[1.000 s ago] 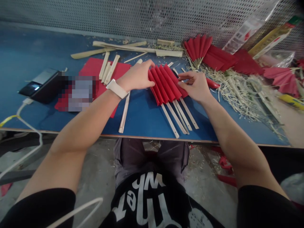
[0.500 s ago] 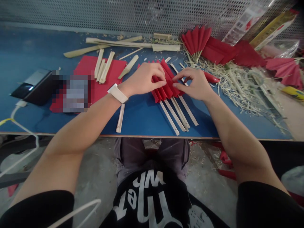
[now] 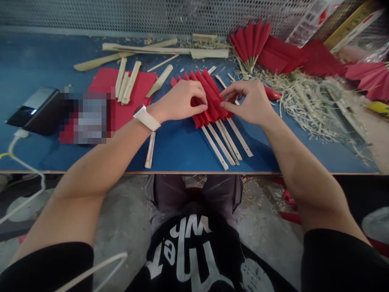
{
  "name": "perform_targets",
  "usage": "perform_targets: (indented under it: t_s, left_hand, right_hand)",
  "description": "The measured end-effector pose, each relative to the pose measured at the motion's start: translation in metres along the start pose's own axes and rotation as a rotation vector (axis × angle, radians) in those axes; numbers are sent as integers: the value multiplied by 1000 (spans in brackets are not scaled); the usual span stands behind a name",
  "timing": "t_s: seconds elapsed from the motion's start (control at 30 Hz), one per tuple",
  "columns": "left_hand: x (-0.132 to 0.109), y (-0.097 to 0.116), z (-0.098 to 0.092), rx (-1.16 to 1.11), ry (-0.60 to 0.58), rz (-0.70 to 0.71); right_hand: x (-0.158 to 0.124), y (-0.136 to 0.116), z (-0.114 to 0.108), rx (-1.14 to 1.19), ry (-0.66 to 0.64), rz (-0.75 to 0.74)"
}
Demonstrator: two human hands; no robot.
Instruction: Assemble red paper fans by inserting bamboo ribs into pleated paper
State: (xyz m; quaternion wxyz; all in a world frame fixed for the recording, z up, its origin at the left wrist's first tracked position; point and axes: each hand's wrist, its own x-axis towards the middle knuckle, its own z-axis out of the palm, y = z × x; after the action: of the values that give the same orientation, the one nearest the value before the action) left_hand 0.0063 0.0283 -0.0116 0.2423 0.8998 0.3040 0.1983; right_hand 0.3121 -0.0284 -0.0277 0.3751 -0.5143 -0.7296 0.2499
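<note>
Red pleated paper (image 3: pixel 216 103) lies slanted on the blue table, with several flat bamboo sticks (image 3: pixel 229 144) poking out toward me from its folds. My left hand (image 3: pixel 185 99), with a white band on the wrist, is over the left part of the pleats, thumb and forefinger pinched on the red paper. At the right edge of the pleats is my right hand (image 3: pixel 251 100), its thumb and fingertips closed on the paper there. My left hand covers part of the folds. A single bamboo stick (image 3: pixel 150 150) lies left of them, near the table edge.
Bamboo pieces (image 3: pixel 130 83) rest on a flat red sheet (image 3: pixel 103 81) beside a black device (image 3: pixel 36 109) with a white cable. A finished-looking red fan (image 3: pixel 251 42), a pile of shavings (image 3: pixel 304 105) and a ruler (image 3: pixel 349 26) are at right. Long bamboo strips (image 3: pixel 164 50) lie behind.
The camera view has shifted slightly. Both hands stay at the pleated paper, with only small finger movements; the paper and sticks keep nearly the same arrangement.
</note>
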Motion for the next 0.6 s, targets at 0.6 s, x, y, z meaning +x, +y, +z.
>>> perform_targets:
  t_s: [0.6]
  left_hand:
    - [0, -7, -4, 112, 39, 2]
  right_hand:
    - [-6, -14, 1, -26, -92, 11]
